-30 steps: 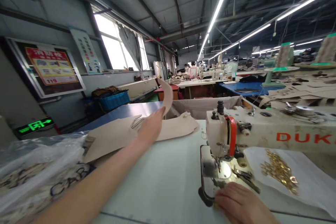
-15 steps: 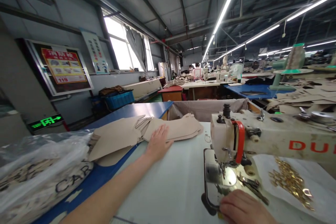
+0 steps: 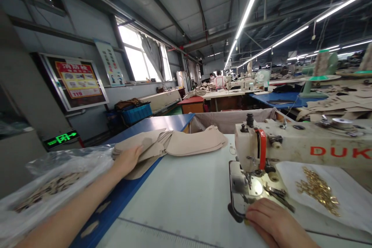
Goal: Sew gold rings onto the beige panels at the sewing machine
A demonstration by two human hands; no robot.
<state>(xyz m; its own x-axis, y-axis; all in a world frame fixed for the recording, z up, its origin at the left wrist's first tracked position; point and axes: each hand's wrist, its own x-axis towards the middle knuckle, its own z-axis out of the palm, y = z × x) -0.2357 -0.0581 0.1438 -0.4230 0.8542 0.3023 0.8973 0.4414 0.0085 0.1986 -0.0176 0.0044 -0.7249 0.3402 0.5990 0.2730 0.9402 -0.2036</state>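
Note:
My left hand (image 3: 128,160) lies on the left stack of beige cut pieces (image 3: 152,145), fingers stretched over the top piece. Whether its thumb is under an edge is hard to make out. To the right of that stack, another stack of beige pieces (image 3: 196,141) rests on the pale tabletop. My right hand (image 3: 273,217) is at the front of the sewing machine (image 3: 248,147), close to the lit needle plate. Its fingers are curled together, and a tiny yellowish spot shows at the fingertips; what they pinch is mostly hidden.
Gold metal rings (image 3: 318,190) lie on a white sheet (image 3: 287,172) under the machine arm. A clear plastic bag (image 3: 95,162) with beige pieces sits at the left, beside the blue table edge (image 3: 107,205). Scissors-like metal tools (image 3: 279,195) lie by the needle plate.
My left hand has moved left from the right-hand stack onto the left one. My right hand stays beside the needle plate, and the view has shifted slightly.

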